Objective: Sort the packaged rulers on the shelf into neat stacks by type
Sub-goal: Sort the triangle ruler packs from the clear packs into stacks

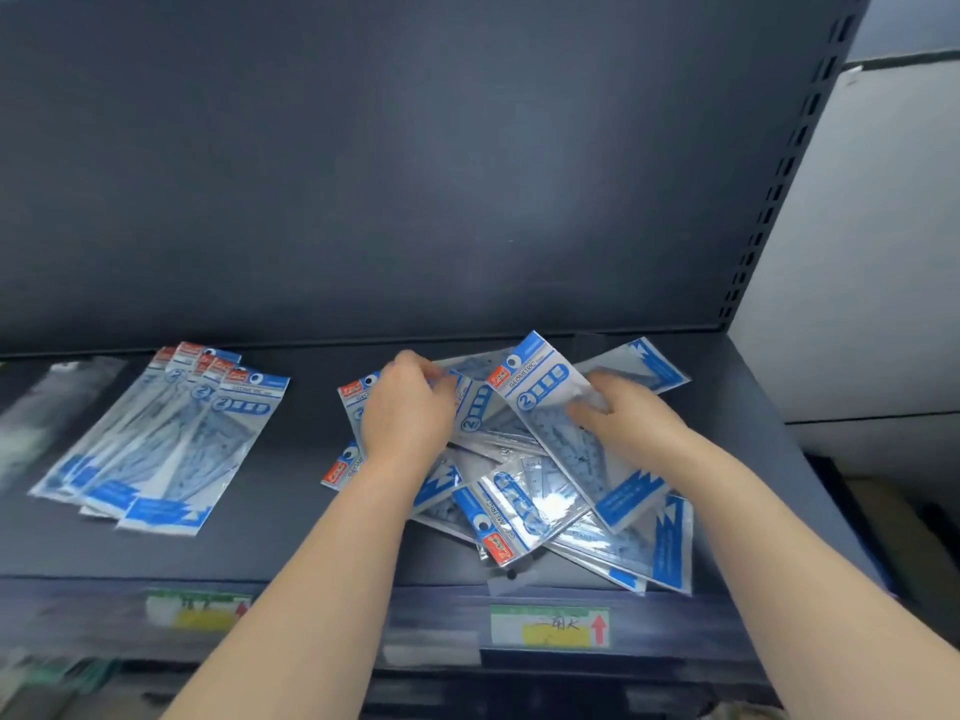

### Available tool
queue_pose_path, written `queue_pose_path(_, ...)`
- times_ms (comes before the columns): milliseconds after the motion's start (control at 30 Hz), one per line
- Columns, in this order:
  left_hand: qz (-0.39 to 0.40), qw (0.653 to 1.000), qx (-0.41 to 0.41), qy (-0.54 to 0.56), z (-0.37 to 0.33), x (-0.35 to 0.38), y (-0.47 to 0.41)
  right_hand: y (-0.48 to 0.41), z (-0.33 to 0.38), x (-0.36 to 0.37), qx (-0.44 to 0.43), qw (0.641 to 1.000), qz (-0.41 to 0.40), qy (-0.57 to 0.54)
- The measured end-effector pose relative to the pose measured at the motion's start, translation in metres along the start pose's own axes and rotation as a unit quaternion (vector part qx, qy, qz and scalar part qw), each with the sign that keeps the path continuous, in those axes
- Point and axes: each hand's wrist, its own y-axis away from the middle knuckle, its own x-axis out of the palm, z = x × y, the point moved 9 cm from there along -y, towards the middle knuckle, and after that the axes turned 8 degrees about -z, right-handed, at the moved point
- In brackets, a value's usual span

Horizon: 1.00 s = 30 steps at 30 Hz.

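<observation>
Dark grey metal shelf (291,517) under a plain dark back panel (415,174), with a slotted upright (795,148) at 2 o'clock and a pale wall beyond it. Along the front lip, two price labels: a blurred one (200,610) at 7 o'clock, a sharper one with a red arrow (550,627) at 5 o'clock.

At 9 o'clock on the shelf, a fanned stack of ruler packets (161,444), overlapping, blue headers pointing to the back. Further left, a blurred clear packet (47,407), contents unreadable.

At centre right, a loose heap of ruler packets (524,506), criss-crossed at all angles, some hanging slightly over the front edge.

Left hand (405,407) palm down on the heap's upper left part, fingers curled over a packet edge; actual grip not clear. Right hand (618,407) at 3 o'clock of the heap, fingers pinched on the tilted "GEOMETRIC" packet (566,439), its header raised toward the back panel. Hands apart, both forearms bare.
</observation>
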Motion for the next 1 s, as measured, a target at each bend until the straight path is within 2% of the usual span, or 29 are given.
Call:
queue_pose_path(67, 0.044, 0.994, 0.004, -0.105, 0.005, 0.005, -0.001, -0.002, 0.001, 0.001, -0.004, 0.999, 0.006, 0.050)
queue_pose_path(133, 0.094, 0.985, -0.001, -0.143, 0.012, 0.014, 0.003, -0.006, 0.001, 0.002, 0.002, 0.999, 0.013, 0.048)
queue_pose_path(233, 0.063, 0.997, -0.015, -0.040, 0.009, 0.015, 0.004, -0.008, -0.006, -0.001, 0.026, 0.999, 0.003, -0.026)
queue_pose_path(300, 0.057, 0.994, -0.048, 0.083, 0.006, 0.017, 0.003, -0.007, -0.007, -0.006, 0.051, 0.986, -0.010, -0.156)
queue_pose_path(367, 0.116, 0.958, -0.112, 0.237, 0.004, 0.031, 0.007, -0.004, 0.002, -0.003, 0.068, 0.958, 0.003, -0.280)
queue_pose_path(433, 0.198, 0.911, -0.152, 0.329, 0.000, 0.042, 0.016, -0.002, 0.025, 0.003, 0.050, 0.934, 0.032, -0.352)
queue_pose_path(533, 0.248, 0.863, -0.153, 0.413, -0.007, 0.034, 0.021, 0.001, 0.062, 0.020, 0.014, 0.907, 0.082, -0.414)
queue_pose_path(633, 0.225, 0.857, -0.180, 0.428, 0.011, 0.009, 0.016, 0.007, 0.101, 0.042, 0.000, 0.868, 0.140, -0.476)
queue_pose_path(733, 0.255, 0.811, -0.234, 0.472, 0.038, -0.010, 0.015, 0.011, 0.143, 0.070, -0.026, 0.840, 0.194, -0.506)
queue_pose_path(800, 0.212, 0.801, -0.238, 0.506, 0.063, -0.030, 0.000, 0.010, 0.165, 0.092, -0.021, 0.833, 0.213, -0.510)
queue_pose_path(867, 0.116, 0.837, -0.219, 0.487, 0.100, -0.059, -0.025, 0.006, 0.177, 0.111, 0.010, 0.847, 0.197, -0.493)
queue_pose_path(900, 0.074, 0.869, -0.201, 0.447, 0.119, -0.074, -0.036, 0.003, 0.178, 0.120, 0.027, 0.866, 0.174, -0.468)
queue_pose_path(933, 0.038, 0.912, -0.169, 0.371, 0.137, -0.088, -0.049, -0.001, 0.177, 0.129, 0.039, 0.888, 0.148, -0.433)
queue_pose_path(967, 0.009, 0.960, -0.125, 0.250, 0.152, -0.102, -0.061, -0.005, 0.175, 0.138, 0.048, 0.910, 0.120, -0.393)
queue_pose_path(1000, -0.005, 0.990, -0.088, 0.111, 0.165, -0.112, -0.069, -0.008, 0.175, 0.145, 0.054, 0.928, 0.097, -0.355)
